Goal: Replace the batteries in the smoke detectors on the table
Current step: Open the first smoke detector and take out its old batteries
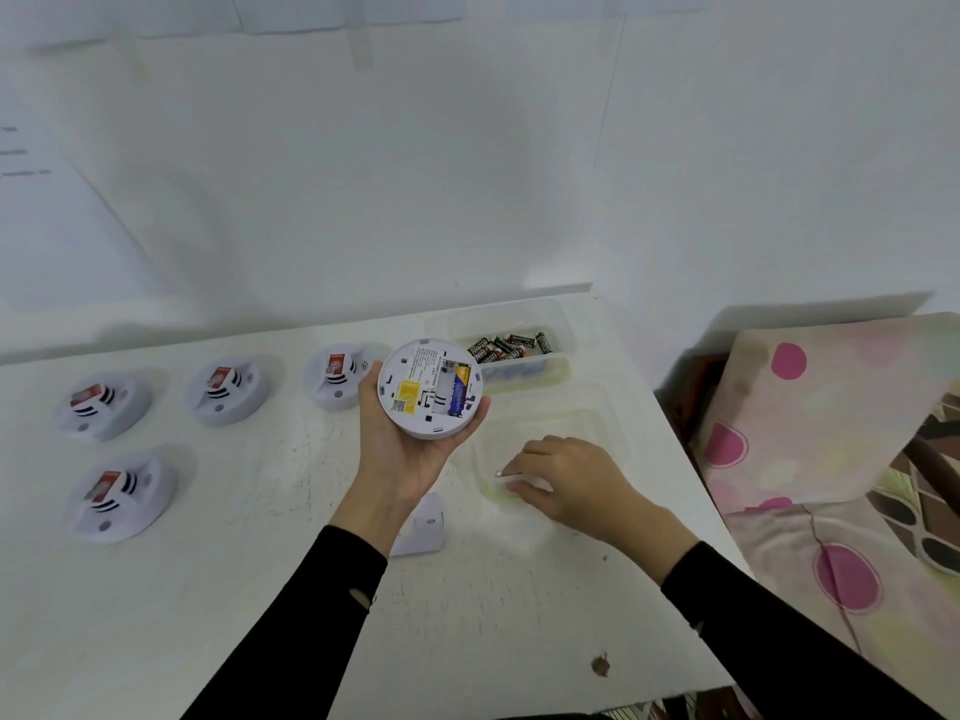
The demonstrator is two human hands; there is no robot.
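My left hand [402, 449] holds a round white smoke detector [430, 388] back side up above the table. Its battery bay is open, with one blue battery [459, 389] in the right slot and the slot beside it bare. My right hand [566, 483] reaches into a clear empty-looking tray [597, 423] and pinches a small pale battery-like object [511, 475] at its near left corner. Beyond it, a second clear tray [563, 324] holds several dark batteries [511, 346].
Several more white detectors lie face up at the left: three in a back row [104, 405] [228, 389] [340, 374], one nearer [122, 498]. A white backplate [423, 527] lies under my left wrist. The table ends at the right beside a floral cushion [831, 433].
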